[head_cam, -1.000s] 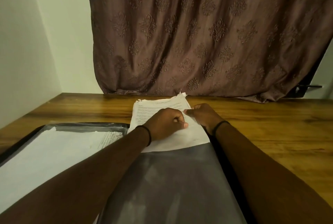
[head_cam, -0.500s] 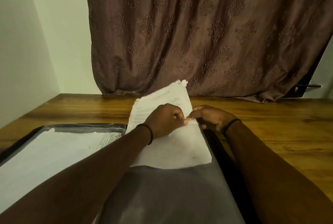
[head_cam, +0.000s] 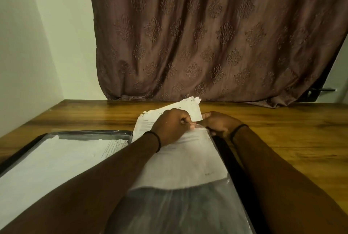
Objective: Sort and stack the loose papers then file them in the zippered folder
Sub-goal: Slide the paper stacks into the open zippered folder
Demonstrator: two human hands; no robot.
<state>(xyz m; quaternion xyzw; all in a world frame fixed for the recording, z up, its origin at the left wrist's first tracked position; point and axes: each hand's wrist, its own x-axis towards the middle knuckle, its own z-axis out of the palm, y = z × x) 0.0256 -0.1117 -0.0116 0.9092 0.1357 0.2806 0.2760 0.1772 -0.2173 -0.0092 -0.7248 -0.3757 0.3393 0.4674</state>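
A zippered folder lies open on the wooden table. A stack of printed papers sits partly inside the clear plastic sleeve of its right half; the stack's torn top end sticks out beyond the sleeve's mouth. My left hand rests on the stack and pinches the sleeve's open edge with thumb and forefinger. My right hand has its fingers curled at the stack's right edge, by the sleeve's corner. Another sheaf of papers lies in the folder's left half.
The wooden table stretches bare to the right and beyond the folder. A brown patterned curtain hangs at the table's far edge. A white wall closes the left side.
The stack's near edge now lies further down inside the sleeve, toward me. Both hands stay at the sleeve's mouth, and the stack's top end has lowered a little.
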